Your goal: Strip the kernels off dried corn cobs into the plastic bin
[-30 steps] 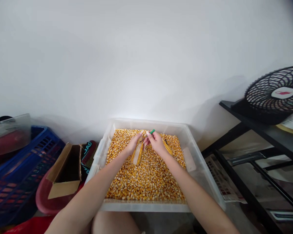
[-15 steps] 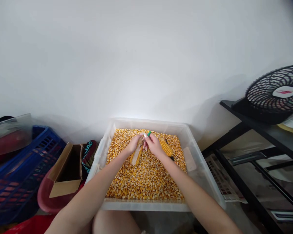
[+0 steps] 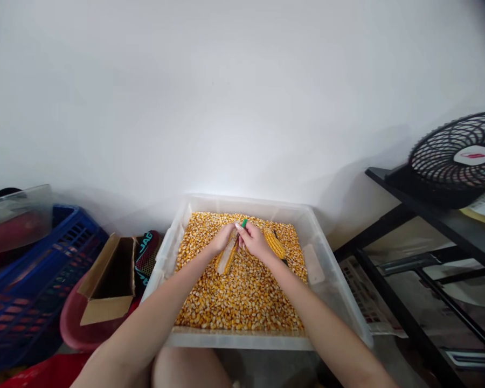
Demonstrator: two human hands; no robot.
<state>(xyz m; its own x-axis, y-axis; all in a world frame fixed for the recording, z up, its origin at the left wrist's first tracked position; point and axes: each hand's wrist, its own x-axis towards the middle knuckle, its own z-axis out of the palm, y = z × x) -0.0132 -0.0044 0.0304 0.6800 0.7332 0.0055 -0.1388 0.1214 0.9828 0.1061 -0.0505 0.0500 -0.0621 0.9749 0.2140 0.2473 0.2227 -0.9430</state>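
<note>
My left hand [image 3: 223,237] is closed around the upper part of a corn cob [image 3: 225,261]. A pale strip without kernels runs along the cob, with yellow kernels left on both sides. Against it works my right hand [image 3: 254,241], its fingers closed on a small tool with a green end [image 3: 244,222]; the rest of the tool is hidden in the fingers. Under both hands lie loose corn kernels [image 3: 242,302], filling much of a translucent plastic bin [image 3: 242,340]. A full ear of corn [image 3: 274,243] rests on the kernels beside my right wrist, near a dark object mostly covered.
Left of the bin are an open cardboard box [image 3: 107,310] in a pink basin [image 3: 70,318] and a blue crate [image 3: 24,291]. On the right, a black fan [image 3: 464,156] stands on a black rack [image 3: 404,307]. A white wall [image 3: 242,108] rises behind the bin.
My right thumb and the green-ended tool have shifted slightly left against the cob. My left hand keeps its hold, and the view has tilted a little.
</note>
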